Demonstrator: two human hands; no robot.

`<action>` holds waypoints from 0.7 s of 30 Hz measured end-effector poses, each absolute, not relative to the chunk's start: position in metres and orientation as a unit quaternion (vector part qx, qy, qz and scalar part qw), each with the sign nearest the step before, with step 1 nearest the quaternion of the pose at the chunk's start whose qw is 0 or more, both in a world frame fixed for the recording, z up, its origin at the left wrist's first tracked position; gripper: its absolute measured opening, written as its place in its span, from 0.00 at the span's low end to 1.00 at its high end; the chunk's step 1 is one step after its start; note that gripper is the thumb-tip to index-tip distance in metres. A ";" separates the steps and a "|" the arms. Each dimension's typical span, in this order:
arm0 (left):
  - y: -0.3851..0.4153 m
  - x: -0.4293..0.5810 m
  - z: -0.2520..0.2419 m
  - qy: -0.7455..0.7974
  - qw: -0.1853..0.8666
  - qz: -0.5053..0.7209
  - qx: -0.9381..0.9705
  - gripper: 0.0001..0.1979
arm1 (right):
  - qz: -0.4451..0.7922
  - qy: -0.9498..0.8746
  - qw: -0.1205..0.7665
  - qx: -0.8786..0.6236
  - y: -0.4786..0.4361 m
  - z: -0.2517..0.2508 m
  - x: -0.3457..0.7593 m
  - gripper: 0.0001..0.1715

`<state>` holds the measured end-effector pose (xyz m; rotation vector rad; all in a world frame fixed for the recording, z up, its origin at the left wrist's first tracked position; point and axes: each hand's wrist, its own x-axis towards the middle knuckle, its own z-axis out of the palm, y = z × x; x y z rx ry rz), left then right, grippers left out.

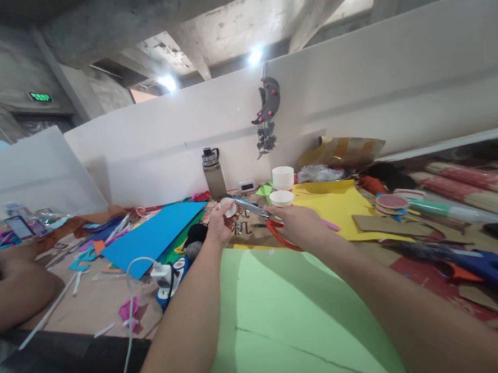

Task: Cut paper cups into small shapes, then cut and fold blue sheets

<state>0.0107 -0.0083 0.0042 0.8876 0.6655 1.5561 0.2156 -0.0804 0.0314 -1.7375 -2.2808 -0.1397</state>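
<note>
Scissors [256, 211] gripped in the right hand [297, 226] are held near-level, tips leftward at the white cup [229, 208] pinched in the left hand [218, 225].

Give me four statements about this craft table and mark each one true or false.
1. The right hand holds red-handled scissors. True.
2. The left hand holds a pen. False: its fingers hold a white cup.
3. A green sheet lies beneath both forearms. True.
4. The blue sheet lies right of the yellow sheet. False: it lies to the left of it.
</note>
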 end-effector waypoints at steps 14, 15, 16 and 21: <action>-0.010 0.011 0.008 0.292 0.571 0.656 0.397 0.11 | -0.039 -0.780 0.125 -0.611 -0.078 0.030 0.215 0.25; -0.010 0.011 0.009 0.290 0.573 0.655 0.397 0.12 | -0.037 -0.781 0.126 -0.611 -0.078 0.030 0.215 0.25; -0.010 0.011 0.009 0.289 0.576 0.654 0.397 0.12 | -0.034 -0.781 0.126 -0.611 -0.078 0.030 0.215 0.24; -0.012 0.011 0.010 0.269 0.584 0.643 0.416 0.11 | -0.014 -0.773 0.153 -0.616 -0.079 0.033 0.214 0.25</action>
